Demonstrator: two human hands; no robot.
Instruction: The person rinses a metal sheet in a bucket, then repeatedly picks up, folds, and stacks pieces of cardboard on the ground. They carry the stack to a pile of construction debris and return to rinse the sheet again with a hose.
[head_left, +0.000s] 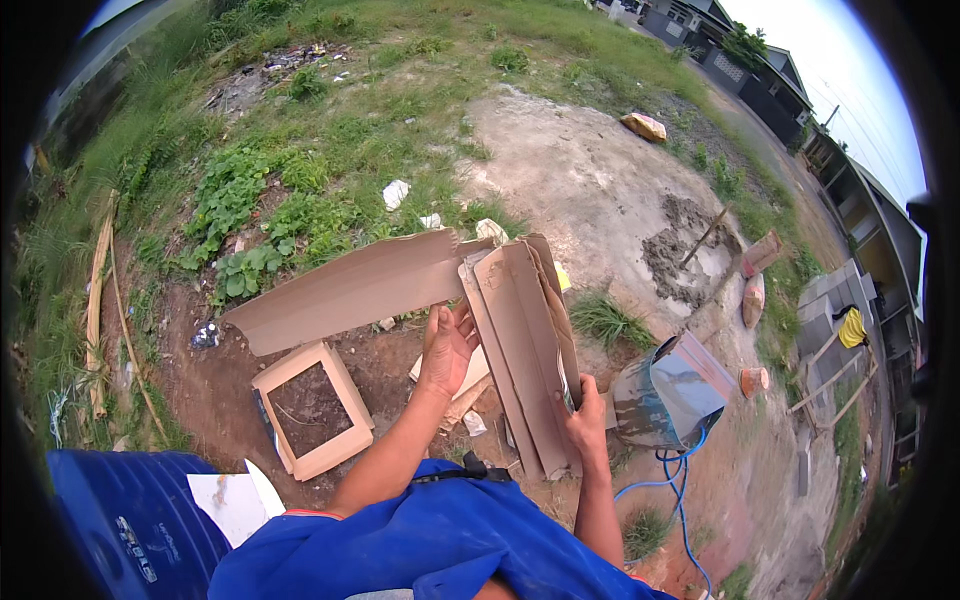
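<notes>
Folded brown cardboard stands in front of me, several layers thick, with a long flap reaching out to the left. My right hand grips the lower right edge of the folded stack. Palm up and fingers curled, my left hand is just left of the stack, under the flap; its fingertips are partly hidden at the cardboard, so a grip there cannot be made out. A square cardboard frame with an open middle lies on the soil below the flap.
A bucket holding flat sheets stands at right, with a blue hose beside it. A blue ribbed tank is at lower left. Farther off are wet mortar with a stick, bags, grey blocks and wooden poles.
</notes>
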